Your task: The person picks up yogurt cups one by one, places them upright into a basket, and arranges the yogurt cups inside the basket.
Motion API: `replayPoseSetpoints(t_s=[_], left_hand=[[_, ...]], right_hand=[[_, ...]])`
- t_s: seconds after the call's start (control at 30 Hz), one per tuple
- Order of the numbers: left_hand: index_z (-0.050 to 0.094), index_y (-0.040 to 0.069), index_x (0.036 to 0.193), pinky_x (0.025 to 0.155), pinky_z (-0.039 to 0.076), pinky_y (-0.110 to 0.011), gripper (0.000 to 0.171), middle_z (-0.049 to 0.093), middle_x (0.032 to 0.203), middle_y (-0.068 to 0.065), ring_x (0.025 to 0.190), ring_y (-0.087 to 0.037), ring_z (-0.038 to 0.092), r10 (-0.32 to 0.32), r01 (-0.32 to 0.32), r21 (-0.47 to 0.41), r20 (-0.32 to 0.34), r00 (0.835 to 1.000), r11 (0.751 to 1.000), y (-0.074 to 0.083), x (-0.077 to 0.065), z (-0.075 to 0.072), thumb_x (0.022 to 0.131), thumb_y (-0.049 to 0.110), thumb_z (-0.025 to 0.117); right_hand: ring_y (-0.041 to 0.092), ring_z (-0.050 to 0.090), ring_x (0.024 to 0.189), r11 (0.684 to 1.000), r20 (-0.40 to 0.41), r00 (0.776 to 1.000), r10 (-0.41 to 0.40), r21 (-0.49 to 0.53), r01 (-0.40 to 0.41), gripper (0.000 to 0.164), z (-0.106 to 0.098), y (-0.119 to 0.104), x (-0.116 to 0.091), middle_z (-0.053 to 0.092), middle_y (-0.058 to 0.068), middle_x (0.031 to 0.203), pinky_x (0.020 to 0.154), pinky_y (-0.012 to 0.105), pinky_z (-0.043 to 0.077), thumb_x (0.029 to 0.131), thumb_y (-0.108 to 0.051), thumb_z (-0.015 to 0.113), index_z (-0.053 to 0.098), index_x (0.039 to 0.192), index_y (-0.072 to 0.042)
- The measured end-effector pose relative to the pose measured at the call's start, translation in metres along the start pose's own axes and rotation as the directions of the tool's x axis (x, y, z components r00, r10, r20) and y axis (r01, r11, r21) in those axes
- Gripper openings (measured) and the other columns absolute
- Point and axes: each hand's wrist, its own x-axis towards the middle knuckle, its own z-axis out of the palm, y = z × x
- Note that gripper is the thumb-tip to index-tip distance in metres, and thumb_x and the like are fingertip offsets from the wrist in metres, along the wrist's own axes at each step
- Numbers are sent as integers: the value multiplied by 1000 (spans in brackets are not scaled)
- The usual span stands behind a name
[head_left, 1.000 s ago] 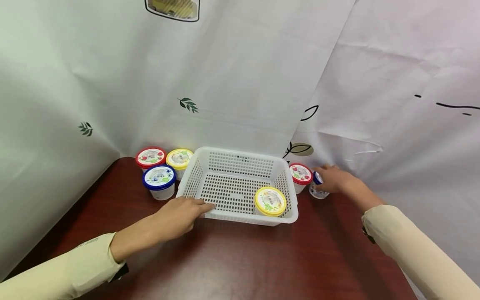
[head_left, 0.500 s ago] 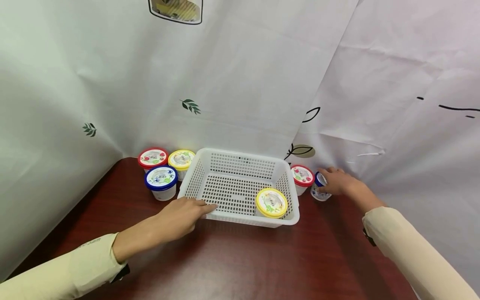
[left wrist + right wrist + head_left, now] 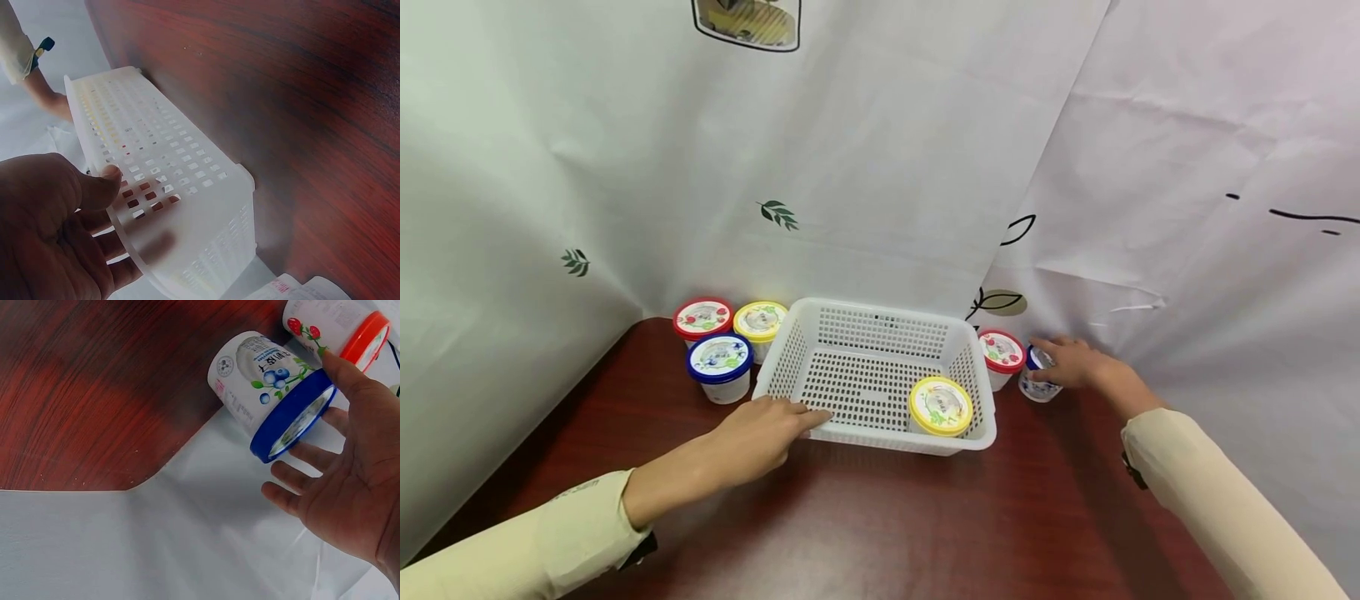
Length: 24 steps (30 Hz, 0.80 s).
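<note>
My left hand [image 3: 763, 435] holds the near left edge of a white perforated plastic basket [image 3: 880, 434]; in the left wrist view the thumb lies outside the wall, fingers behind the rim. Inside, at the basket's right end, is a yellow-lidded tub [image 3: 940, 406]. On the right, my right hand [image 3: 1070, 363] is at a blue-lidded tub [image 3: 262, 378] with blueberries printed on it. Its fingers are spread in the right wrist view, with the thumb by the lid's edge; whether it touches is unclear. A red-lidded tub [image 3: 1002, 352] stands between that tub and the basket.
Left of the basket stand three more tubs: one red-lidded [image 3: 703, 318], one yellow-lidded [image 3: 760, 321] and one blue-lidded [image 3: 720, 358]. All rest on a dark red wooden table [image 3: 880, 525]. White printed cloth [image 3: 880, 167] hangs close behind and along both sides.
My right hand has shifted slightly right, uncovering more of the blue lid than a second ago. My left hand and the basket stay practically in place.
</note>
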Motion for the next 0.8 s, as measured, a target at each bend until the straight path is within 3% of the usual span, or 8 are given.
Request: replayPoseSetpoints(t_s=[0.17,0.3,0.43,0.63,0.8], left_hand=[[80,15,140,79,65,-49,51,86,116,-7,97,-32,80,-11,11,11,5,1000,1000,0,0,0,94,-7,73],[79,14,140,81,65,-49,53,85,115,-7,97,-32,79,-11,11,13,7,1000,1000,0,0,1,93,-8,72],[80,15,140,81,64,-49,52,86,115,-7,97,-32,79,-11,11,11,8,1000,1000,0,0,0,93,-8,72],[79,14,140,82,65,-49,53,86,115,-7,98,-31,80,-8,8,7,10,1000,1000,0,1,-1,93,-8,71],[79,14,141,84,65,-50,53,86,121,-7,102,-32,80,-22,23,-14,27,999,1000,1,1,-1,94,-8,70]], right_hand=[[72,44,148,998,4,1000,-16,58,16,95,8,22,20,39,45,166,117,82,45,100,-64,74,44,171,-8],[60,61,136,996,-5,999,-51,69,51,104,19,49,41,51,42,158,105,75,58,92,-78,76,53,166,-8],[55,66,129,994,1,997,-82,78,82,111,19,58,49,60,39,151,96,70,64,86,-86,77,57,161,-8],[54,69,126,989,54,995,-88,122,81,93,-4,31,22,64,38,148,100,68,63,92,-61,84,57,160,-4],[56,66,131,986,104,993,-51,163,34,92,-16,8,-2,57,41,154,105,69,61,94,-48,83,50,164,1]])
